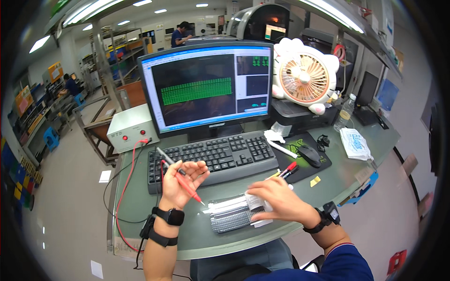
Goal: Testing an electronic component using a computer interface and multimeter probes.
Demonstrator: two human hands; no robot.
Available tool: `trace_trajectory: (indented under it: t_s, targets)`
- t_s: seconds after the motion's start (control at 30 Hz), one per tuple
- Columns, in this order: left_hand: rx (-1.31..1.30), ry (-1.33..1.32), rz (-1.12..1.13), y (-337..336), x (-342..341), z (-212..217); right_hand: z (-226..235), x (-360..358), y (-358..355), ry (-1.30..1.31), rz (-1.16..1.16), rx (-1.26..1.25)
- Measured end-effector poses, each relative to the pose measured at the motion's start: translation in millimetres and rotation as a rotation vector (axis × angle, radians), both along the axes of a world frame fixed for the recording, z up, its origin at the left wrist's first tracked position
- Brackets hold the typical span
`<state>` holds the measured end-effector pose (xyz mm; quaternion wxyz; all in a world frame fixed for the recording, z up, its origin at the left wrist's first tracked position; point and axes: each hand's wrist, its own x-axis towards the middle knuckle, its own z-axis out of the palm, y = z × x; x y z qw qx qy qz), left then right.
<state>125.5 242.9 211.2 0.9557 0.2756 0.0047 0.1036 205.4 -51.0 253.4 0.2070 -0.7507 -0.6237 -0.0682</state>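
My left hand (183, 183) is turned palm up with curled fingers. Held in it is a red test probe (189, 188), its metal tip angled down toward the desk. A black test probe (165, 155) points up and away from the same hand, over the keyboard. My right hand (280, 197) hovers low over clear ribbed plastic strips (229, 216) that look like component carrier tape. Its thumb and fingers are apart, with a white paper piece (254, 201) on the strips between them. Whether the fingertips touch the strips, I cannot tell.
Behind my hands lie a black keyboard (220, 157) and a monitor (192, 89) showing a green layout. A grey box (132, 130) with red sockets joins the probe leads. Right: markers (288, 169), mouse (309, 155), white fan (304, 77), bottle (345, 112), plastic packet (355, 144).
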Motion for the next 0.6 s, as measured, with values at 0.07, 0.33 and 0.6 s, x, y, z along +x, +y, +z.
trace_trajectory:
  t_s: [0.07,0.33,0.6]
  targets:
    - [0.207,0.075,0.008,-8.6,-10.9,3.9,-6.5,1.0,-24.2,-0.026,-0.158,0.030]
    - [0.656,0.236,0.085,-58.8,0.6,-18.4,-34.1,-18.1,-38.4,-0.066,-0.152,-0.069]
    - [0.471,0.305,0.248,-71.1,-6.2,-19.1,-36.6,-23.3,-31.6,-0.024,-0.111,-0.011]
